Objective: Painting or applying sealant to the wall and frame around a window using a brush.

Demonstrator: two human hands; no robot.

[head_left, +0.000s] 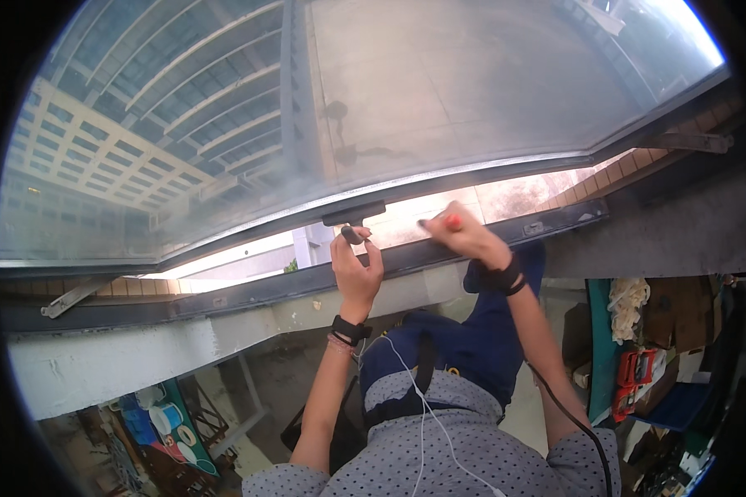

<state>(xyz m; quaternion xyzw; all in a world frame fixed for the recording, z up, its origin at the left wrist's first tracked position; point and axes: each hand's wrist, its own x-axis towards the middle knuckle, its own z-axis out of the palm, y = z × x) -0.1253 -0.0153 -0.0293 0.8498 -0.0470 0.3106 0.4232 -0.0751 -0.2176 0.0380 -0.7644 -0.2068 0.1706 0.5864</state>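
Note:
In front of me a large framed window pane is tilted outward. A dark window handle is fixed to its lower frame. My left hand is closed on the lever of this handle, with thumb and fingers pinching it. To the right, my right hand is raised above the sill in a fist around a small thing with a red end. Most of that thing is hidden in the fingers and slightly blurred, so its kind is unclear. It is apart from the handle.
Metal stay arms brace the pane at both sides. A dark lower frame tops the pale sill ledge. Boxes and red items lie at right; a green board with tape rolls is at left. A cable runs along my right arm.

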